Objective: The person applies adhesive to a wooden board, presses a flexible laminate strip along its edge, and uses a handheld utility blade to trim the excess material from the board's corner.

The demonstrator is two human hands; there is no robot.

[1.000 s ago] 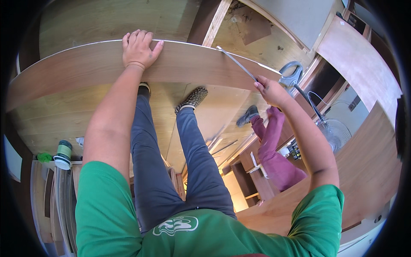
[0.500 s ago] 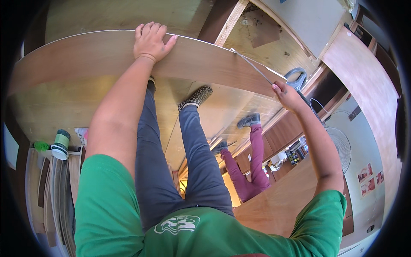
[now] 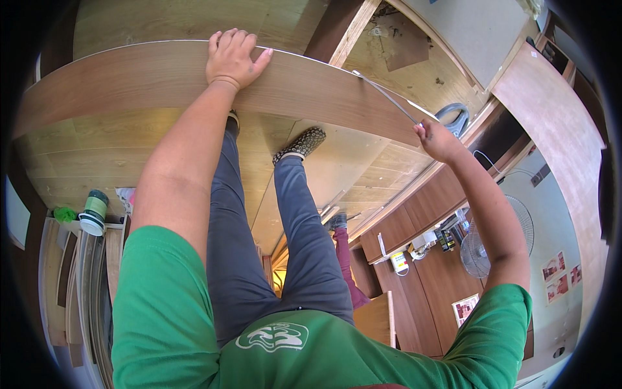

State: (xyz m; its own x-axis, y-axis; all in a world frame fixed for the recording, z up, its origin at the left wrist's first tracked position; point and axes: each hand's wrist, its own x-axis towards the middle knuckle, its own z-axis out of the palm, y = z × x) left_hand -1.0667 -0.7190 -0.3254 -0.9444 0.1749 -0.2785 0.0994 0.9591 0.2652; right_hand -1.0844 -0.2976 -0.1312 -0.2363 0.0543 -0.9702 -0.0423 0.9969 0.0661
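Observation:
A long brown wood-grain panel [image 3: 129, 81] stands on edge in front of me, across the top of the view. My left hand [image 3: 232, 57] lies on its face with the fingers curled over the top edge. Down at the panel's right end, my right hand [image 3: 435, 139] pinches a thin grey metal strip [image 3: 385, 96] that runs along the panel's upper edge. My legs in grey trousers and patterned shoes [image 3: 301, 144] stand on the plywood floor just behind the panel.
A green-capped container [image 3: 94, 212] sits on stacked boards at the left. Another person's leg in maroon trousers [image 3: 342, 249] shows below. A white standing fan [image 3: 483, 246] and brown cabinets are at the right, with a large board [image 3: 557, 123] leaning beyond.
The view has shifted and my left hand sits farther right along the panel's top edge. My right hand has slid down to the panel's right end. The other person's legs have moved left, partly hidden.

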